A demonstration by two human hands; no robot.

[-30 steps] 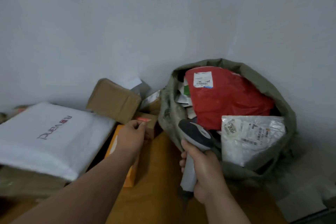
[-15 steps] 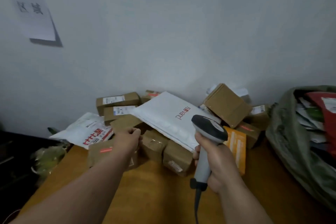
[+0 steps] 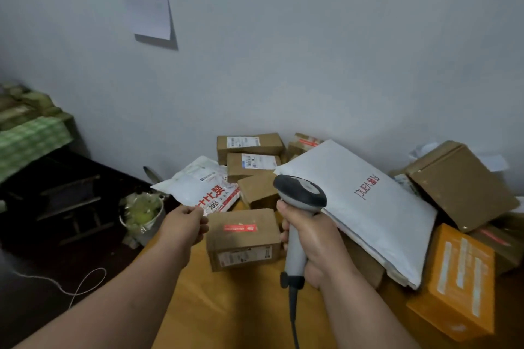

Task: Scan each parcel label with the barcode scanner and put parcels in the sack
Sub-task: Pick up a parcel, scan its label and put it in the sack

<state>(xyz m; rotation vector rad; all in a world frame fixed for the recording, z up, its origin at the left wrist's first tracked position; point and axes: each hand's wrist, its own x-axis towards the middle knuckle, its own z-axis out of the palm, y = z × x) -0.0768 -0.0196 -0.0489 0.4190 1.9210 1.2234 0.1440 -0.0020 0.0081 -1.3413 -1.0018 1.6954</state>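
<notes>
Gripping the barcode scanner (image 3: 299, 207) upright by its pale grey handle, right hand (image 3: 317, 246) curled fully round it — dark rounded head tipped toward the parcels, black cable dropping out of view at the lower edge. Reaching forward at the left, left hand (image 3: 185, 225) with fingertips pinching the near corner of a glossy white plastic mailer (image 3: 198, 184) printed in red, forearm stretched out low over the bench (image 3: 226, 306) edge. Lying between the two hands, a small brown cardboard box (image 3: 243, 238) with a red sticker on top and a label on its near face. Behind and right, a large soft white padded bag (image 3: 360, 201) leaning over more cartons, an orange box (image 3: 456, 280) beside it. Sack not in view; label print too small to read.
</notes>
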